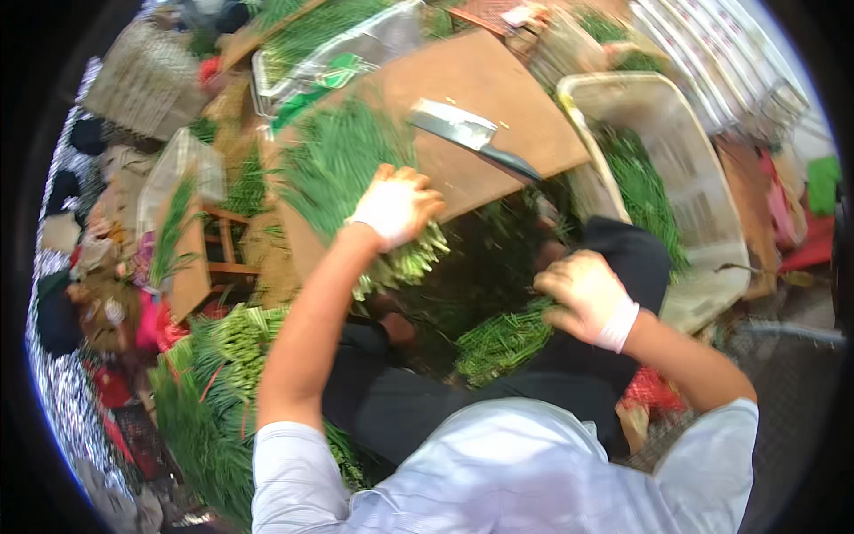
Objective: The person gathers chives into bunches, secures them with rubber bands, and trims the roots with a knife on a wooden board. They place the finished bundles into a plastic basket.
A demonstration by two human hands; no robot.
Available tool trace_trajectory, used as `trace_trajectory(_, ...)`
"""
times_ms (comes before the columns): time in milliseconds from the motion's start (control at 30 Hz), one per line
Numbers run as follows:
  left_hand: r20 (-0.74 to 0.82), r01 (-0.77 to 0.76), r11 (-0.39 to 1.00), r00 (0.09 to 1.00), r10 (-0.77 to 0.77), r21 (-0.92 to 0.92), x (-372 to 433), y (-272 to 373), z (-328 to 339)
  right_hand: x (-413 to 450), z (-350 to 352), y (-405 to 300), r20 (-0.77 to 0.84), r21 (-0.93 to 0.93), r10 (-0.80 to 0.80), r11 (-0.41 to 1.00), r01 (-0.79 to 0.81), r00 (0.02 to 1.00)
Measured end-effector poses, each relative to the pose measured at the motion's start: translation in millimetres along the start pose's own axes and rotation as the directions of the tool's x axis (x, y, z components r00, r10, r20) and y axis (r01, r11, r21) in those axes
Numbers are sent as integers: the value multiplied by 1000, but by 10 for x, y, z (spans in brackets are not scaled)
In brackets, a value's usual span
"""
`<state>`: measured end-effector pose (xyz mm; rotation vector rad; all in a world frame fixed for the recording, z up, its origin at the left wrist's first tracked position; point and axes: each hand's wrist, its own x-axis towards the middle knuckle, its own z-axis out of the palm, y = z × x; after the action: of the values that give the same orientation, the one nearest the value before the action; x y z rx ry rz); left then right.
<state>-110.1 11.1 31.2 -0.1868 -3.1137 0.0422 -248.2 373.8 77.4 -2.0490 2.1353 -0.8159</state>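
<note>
A bunch of long green stalks, which look like garlic chives, lies on a brown board. Over its pale stem end is my left hand in a thin pale glove, fingers curled onto the stalks. My right hand, gloved the same way, hangs above my thigh with its fingers bent. Close below it, a smaller heap of green stalks rests across my lap; whether the fingertips touch it is unclear. A cleaver with a dark handle lies flat on the board, its handle reaching the near edge.
To the right stands a deep whitish plastic crate with green stalks inside. Tied bundles are piled at my left. Beyond the board is another crate with greens. A wooden stool stands left; other people are blurred there.
</note>
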Motion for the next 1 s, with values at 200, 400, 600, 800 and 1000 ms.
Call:
trace_trajectory(200,-100,256,952,956,-275,-165,-92,54,287,-374,-701,251,-397,333,578,814,-475,713)
trace_trajectory(400,-85,218,967,969,-230,-129,-18,59,238,-882,-638,122,-309,-176,352,892,-417,884)
trace_trajectory(600,-90,106,989,989,-116,-105,172,103,-121,-261,-279,35,-293,151,450,893,-423,844)
trace_trajectory(800,-22,129,989,991,-131,-65,97,-176,14,1789,613,531,-117,244,241,947,-207,963)
trace_trajectory(1000,-133,161,975,974,-182,-152,88,-151,174,3419,1303,1364,65,-422,-137,894,152,988)
